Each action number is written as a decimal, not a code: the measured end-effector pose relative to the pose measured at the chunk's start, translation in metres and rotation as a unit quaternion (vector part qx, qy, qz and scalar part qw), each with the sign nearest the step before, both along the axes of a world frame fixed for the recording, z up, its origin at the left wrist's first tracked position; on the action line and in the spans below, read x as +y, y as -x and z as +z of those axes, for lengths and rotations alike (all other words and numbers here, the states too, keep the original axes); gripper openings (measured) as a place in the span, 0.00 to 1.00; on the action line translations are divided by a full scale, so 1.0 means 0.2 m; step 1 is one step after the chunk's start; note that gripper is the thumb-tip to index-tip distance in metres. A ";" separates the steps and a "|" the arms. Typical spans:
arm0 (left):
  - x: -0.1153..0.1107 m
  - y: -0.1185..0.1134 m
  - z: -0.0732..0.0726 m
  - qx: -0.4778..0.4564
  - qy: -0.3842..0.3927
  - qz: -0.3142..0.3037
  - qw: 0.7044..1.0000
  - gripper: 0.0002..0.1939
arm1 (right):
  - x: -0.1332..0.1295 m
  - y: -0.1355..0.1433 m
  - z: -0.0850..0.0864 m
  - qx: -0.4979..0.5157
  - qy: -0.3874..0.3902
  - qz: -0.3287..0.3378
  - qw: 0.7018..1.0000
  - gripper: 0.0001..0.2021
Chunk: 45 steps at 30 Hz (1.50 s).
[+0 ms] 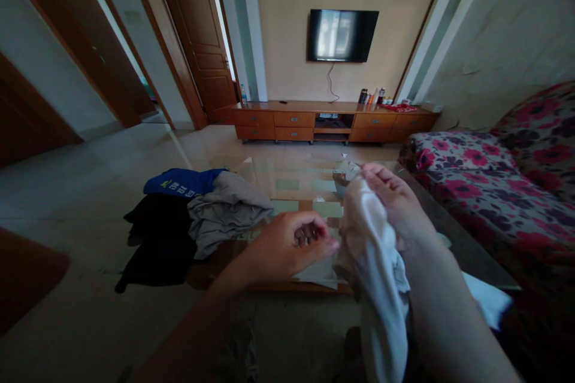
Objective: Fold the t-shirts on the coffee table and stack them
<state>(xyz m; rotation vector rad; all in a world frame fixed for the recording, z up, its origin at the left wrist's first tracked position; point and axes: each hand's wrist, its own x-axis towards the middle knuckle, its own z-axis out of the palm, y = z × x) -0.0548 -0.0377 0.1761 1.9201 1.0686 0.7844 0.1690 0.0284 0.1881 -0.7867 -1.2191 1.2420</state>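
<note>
A crumpled white garment (pixel 375 257) hangs in front of me, twisted and drooping toward the lower edge of the view. Its top end is pinched between the fingers and thumb of my right hand (pixel 395 197). My left hand (pixel 291 245) is curled, with thumb and forefinger meeting at the garment's left edge; the exact grip there is hard to make out. To the left lie other clothes: a grey garment (pixel 229 206), a blue one with yellow and white print (pixel 179 182), and black clothing (pixel 157 257) hanging over the table's edge.
Below my hands is a glass-topped coffee table (pixel 462 251). A flower-patterned sofa (pixel 489 191) stands at the right. Across the room, a low wooden cabinet (pixel 294 119) with bottles sits beneath a wall television (pixel 344 36). A wooden door (pixel 197 36) is at the far left.
</note>
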 end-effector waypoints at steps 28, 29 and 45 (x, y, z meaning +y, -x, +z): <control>0.23 0.07 -0.10 -0.564 0.295 0.078 0.768 0.27 | -0.09 0.00 -0.10 -0.344 -0.116 0.096 0.927 0.26; 0.23 0.07 -0.09 -0.563 0.294 0.080 0.768 0.27 | -0.09 0.01 -0.10 -0.328 -0.120 0.071 0.935 0.27; 0.27 0.16 -0.13 -0.553 0.265 0.110 0.782 0.26 | -0.10 0.05 -0.07 -0.297 -0.113 0.140 0.938 0.10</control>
